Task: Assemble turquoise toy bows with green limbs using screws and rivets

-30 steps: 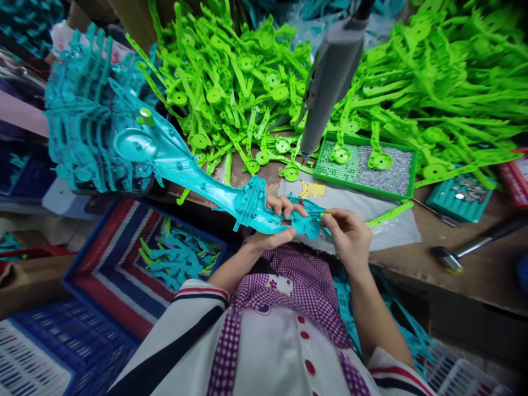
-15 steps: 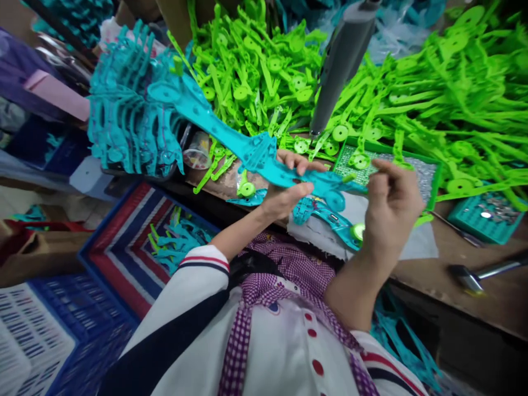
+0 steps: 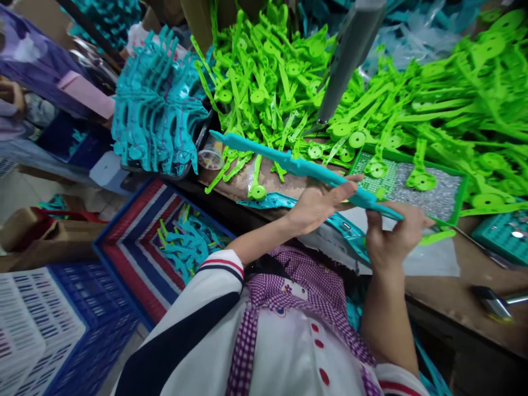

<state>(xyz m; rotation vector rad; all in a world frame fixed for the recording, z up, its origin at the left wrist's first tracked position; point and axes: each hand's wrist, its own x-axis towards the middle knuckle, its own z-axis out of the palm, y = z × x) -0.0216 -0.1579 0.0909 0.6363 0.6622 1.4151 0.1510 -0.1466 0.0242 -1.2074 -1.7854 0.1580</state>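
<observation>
A long turquoise plastic part point(image 3: 289, 160), seen nearly edge-on, slants across in front of me above the bench. My left hand point(image 3: 319, 206) grips it near its middle, with the thumb along the near side. At its right end my right hand point(image 3: 394, 234) pinches it between thumb and fingers. A small light-green piece point(image 3: 380, 192) shows at its edge by the right hand. Beneath my hands another turquoise part point(image 3: 348, 231) lies on a white cloth, partly hidden by them. Left of it, a turquoise piece point(image 3: 268, 201) lies at the bench edge.
Bright green plastic arms point(image 3: 264, 82) are heaped along the back. A grey powered screwdriver point(image 3: 344, 60) hangs over them. A green tray point(image 3: 464, 192) holds small metal parts. Turquoise parts point(image 3: 152, 110) stand stacked at left. A hammer point(image 3: 490, 302) lies at right. Below is a striped-lined crate point(image 3: 127, 242).
The turquoise part has been turned from its broad face to nearly edge-on, its left end lower. My right hand has closed onto its right end. The view has shifted slightly.
</observation>
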